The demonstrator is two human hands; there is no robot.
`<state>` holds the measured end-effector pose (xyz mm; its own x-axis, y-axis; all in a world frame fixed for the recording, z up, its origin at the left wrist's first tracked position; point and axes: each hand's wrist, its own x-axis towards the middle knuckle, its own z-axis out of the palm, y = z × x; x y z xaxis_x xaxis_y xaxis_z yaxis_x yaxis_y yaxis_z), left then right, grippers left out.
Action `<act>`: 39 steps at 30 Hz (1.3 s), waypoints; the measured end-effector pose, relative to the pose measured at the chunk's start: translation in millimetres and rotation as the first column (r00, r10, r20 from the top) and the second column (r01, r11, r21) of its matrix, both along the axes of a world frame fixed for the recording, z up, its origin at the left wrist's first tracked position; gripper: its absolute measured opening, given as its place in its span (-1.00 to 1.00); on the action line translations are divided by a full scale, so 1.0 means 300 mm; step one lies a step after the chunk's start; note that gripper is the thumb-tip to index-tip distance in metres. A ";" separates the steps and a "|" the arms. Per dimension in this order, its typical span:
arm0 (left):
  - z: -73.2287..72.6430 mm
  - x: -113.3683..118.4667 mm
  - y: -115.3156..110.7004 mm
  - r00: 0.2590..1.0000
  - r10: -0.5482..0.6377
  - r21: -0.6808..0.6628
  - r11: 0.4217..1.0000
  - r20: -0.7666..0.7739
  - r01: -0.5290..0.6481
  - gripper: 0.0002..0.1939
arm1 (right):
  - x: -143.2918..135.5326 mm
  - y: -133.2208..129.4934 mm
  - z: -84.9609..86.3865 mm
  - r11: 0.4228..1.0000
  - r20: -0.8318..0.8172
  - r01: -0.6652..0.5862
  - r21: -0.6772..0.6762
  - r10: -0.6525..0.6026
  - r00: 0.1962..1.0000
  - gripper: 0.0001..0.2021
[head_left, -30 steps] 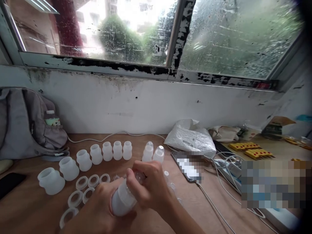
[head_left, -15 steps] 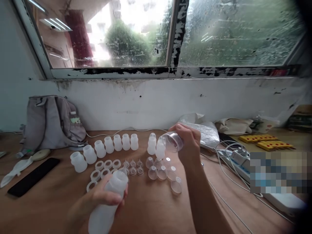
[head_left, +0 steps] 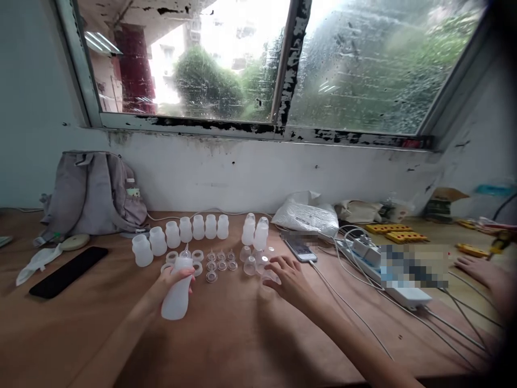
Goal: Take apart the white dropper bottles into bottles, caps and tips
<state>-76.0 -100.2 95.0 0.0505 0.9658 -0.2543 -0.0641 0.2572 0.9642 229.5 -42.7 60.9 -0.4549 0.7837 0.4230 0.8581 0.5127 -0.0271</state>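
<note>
My left hand is wrapped round a frosted baby bottle, which leans slightly and has a clear teat at its top. My right hand curls over the front clear dome cap, with thumb and fingers at its sides. More clear caps stand beyond those fingers. Two capped bottles are upright behind them. Several teats sit in rows between my hands. Around the held bottle lie white rings, some hidden behind my left hand. Several open bottles form a curved row at the back.
A black slab, a white cloth and a grey backpack are at left. On the right are a phone, cables, a power strip and yellow blocks. Another person's hand rests at far right.
My right hand has come down from beside the capped bottles to the front cap. The left hand's bottle is more upright and now shows a teat on top. The view has shifted.
</note>
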 end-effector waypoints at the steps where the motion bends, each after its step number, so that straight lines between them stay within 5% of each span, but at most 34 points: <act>1: -0.003 0.000 -0.005 1.000 0.016 0.014 1.000 -0.018 -0.016 -0.58 | 0.000 0.003 -0.017 1.000 0.026 0.022 0.011 -0.023 0.999 -0.78; 7: 0.042 -0.001 -0.017 0.978 0.027 0.137 0.991 -0.208 0.002 -0.50 | -0.023 0.030 -0.024 0.992 0.041 0.122 0.025 -0.123 0.992 -0.74; 9: 0.076 0.016 -0.007 0.927 0.048 0.256 0.965 -0.372 0.053 -0.51 | -0.059 0.028 0.038 0.995 -0.050 0.099 0.010 -0.098 0.994 -0.72; 12: 0.138 0.078 0.016 0.745 0.210 0.433 0.894 -0.633 0.115 -0.58 | -0.154 0.008 0.170 0.994 -0.303 -0.089 -0.060 0.067 0.951 -0.68; 16: 0.212 0.189 0.044 0.561 0.351 0.565 0.781 -0.749 0.266 -0.73 | -0.307 -0.018 0.292 0.954 -0.556 -0.256 -0.155 0.129 0.821 -0.66; 19: 0.231 0.237 0.065 0.527 0.373 0.594 0.727 -0.763 0.346 -0.82 | -0.384 -0.009 0.304 0.982 -0.645 -0.176 -0.066 0.093 0.759 -0.67; 23: 0.188 0.229 0.112 0.538 0.343 0.565 0.758 -0.770 0.325 -0.81 | -0.418 0.028 0.281 0.995 -0.665 -0.096 -0.006 0.068 0.744 -0.69; 27: 0.134 0.203 0.175 0.564 0.234 0.509 0.764 -0.792 0.397 -0.85 | -0.418 0.072 0.261 0.989 -0.636 -0.141 -0.043 0.082 0.768 -0.69; 33: 0.144 0.191 0.241 0.724 -0.047 0.465 0.737 -0.688 0.490 -0.91 | -0.413 0.118 0.249 0.985 -0.665 -0.138 -0.101 0.037 0.746 -0.65; 36: 0.133 0.171 0.249 0.827 -0.353 0.363 0.772 -0.438 0.522 -0.91 | -0.419 0.100 0.254 0.972 -0.707 -0.190 -0.140 0.036 0.707 -0.65; 39: 0.102 0.143 0.245 0.738 -0.672 0.202 0.732 0.056 0.651 -0.82 | -0.422 0.069 0.270 0.879 -0.786 -0.425 -0.216 0.102 0.610 -0.74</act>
